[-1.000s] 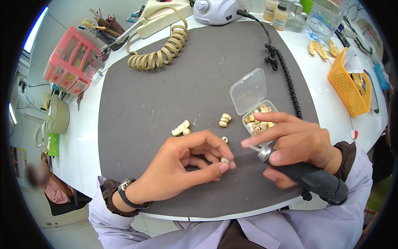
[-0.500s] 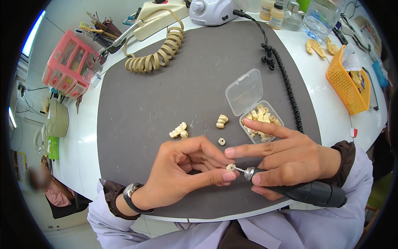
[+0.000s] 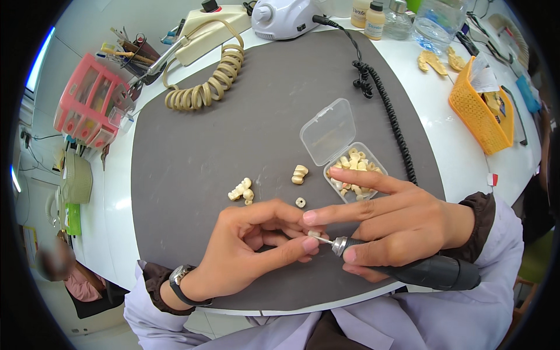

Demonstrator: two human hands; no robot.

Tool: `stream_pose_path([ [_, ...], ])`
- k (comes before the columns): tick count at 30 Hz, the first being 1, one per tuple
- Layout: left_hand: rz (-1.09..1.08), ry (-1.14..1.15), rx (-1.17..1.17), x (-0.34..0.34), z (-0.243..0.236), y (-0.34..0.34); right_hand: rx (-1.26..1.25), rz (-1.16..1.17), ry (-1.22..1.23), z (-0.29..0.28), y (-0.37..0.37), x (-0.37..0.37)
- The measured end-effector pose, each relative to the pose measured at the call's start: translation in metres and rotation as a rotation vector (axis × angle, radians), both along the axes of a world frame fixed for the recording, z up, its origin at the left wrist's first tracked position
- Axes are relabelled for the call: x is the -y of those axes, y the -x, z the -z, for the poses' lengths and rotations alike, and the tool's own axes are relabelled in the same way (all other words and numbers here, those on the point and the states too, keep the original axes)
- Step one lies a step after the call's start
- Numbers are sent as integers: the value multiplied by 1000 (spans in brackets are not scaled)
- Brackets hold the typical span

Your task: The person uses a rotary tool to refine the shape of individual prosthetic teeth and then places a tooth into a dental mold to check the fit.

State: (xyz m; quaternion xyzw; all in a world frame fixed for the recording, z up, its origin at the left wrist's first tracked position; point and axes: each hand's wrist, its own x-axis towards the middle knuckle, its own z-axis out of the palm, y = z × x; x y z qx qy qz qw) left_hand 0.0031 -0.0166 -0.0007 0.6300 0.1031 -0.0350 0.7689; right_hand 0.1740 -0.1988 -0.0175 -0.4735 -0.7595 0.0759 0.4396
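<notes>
Between the thumb and fingertips of my left hand [image 3: 251,248] is a small cream dental crown [image 3: 314,234], partly covered by the fingers. My right hand [image 3: 402,224] grips a black rotary handpiece [image 3: 440,272]; its thin bur [image 3: 324,240] points left and meets or nearly meets the crown. The right index finger stretches over a clear plastic box [image 3: 373,153] with several cream crowns [image 3: 357,160] inside, while another finger reaches the left fingertips. On the mat beyond my hands are a single crown [image 3: 300,202], a joined piece [image 3: 300,174] and a cluster of tooth-shaped pieces [image 3: 242,190].
A grey mat [image 3: 262,116] covers the white table. Behind stand a white control unit [image 3: 284,17] with a black coiled cord [image 3: 392,119], and a beige coiled cord [image 3: 204,93]. A pink drawer unit [image 3: 87,99] is left, an orange basket [image 3: 478,111] right. A person [image 3: 81,277] sits far left.
The crown has been turned in my left fingers: its hole showed before, now its side does. The whole view has shifted slightly. Both hands keep their grips.
</notes>
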Motion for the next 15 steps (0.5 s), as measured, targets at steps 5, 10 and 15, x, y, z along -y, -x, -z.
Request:
stream_pose_path([
  [5,1,-2,-39,-4,-4,1,-16,-17,-13,-3,2,-2],
  [10,-58,-6,-28,-3,-9,-2,5,-29,-1,-5,1,-3],
  [15,-82,13,27,-7,-4,1,33,-14,5,-5,2,-2],
])
